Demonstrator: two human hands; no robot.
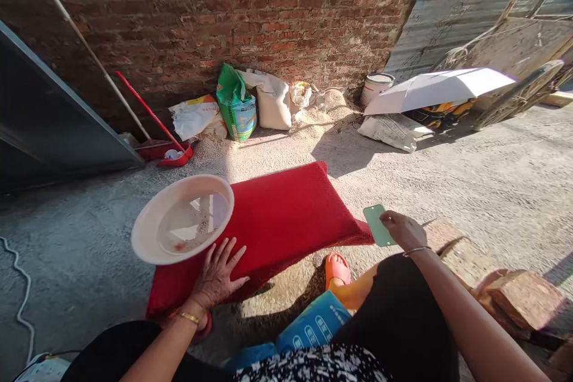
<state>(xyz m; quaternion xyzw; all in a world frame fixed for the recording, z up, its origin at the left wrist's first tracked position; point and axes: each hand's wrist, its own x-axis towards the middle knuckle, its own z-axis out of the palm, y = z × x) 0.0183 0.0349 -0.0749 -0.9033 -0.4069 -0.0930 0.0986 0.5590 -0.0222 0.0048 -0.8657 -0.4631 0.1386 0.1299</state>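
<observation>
My left hand rests with spread fingers on a red cloth laid over a low, flat support. Right beside its fingertips stands a pale pink basin holding shallow water, with a small reddish thing and some specks in it that I cannot identify. Off the cloth's right end, my right hand pinches the edge of a thin, pale green card with rounded corners and small holes near its ends. The support under the cloth is hidden.
Sacks, among them a green bag, lean against the brick wall. A red dustpan stands at the left. A white umbrella shades things at the right. Bricks lie near my right arm, and a blue package lies between my legs.
</observation>
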